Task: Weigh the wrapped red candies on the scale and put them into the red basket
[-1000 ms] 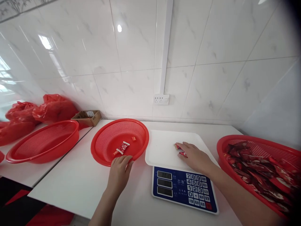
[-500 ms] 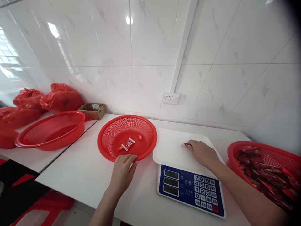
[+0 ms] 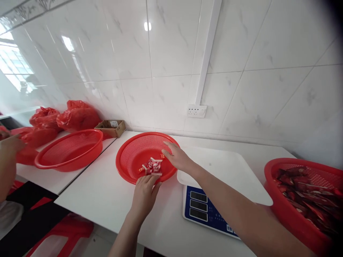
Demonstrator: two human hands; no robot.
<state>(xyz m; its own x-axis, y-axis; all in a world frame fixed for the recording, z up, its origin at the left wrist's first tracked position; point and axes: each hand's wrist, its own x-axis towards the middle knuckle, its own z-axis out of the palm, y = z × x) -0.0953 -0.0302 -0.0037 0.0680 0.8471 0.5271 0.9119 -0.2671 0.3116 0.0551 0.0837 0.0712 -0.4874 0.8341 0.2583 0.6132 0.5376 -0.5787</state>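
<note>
My left hand [image 3: 146, 194] grips the near rim of a red mesh basket [image 3: 128, 157] on the white table, fingers curled over the edge. My right hand [image 3: 178, 157] reaches over the basket's right side, fingers spread and empty, just above several small red-and-white candy packets [image 3: 150, 166] lying in the basket. The white tray of a digital scale [image 3: 227, 171] beside it is bare; its blue keypad panel [image 3: 199, 208] faces me.
A red basket full of dark red packets [image 3: 302, 192] sits at the right. A second, empty red basket [image 3: 71, 150], red plastic bags [image 3: 76, 116] and a small cardboard box [image 3: 110, 126] are at the left. Another person's hand [image 3: 9, 146] shows at the far left edge.
My right hand has moved left from the scale tray to over the basket and has let go of the candies; more packets now lie in the basket. My left hand stays on the rim.
</note>
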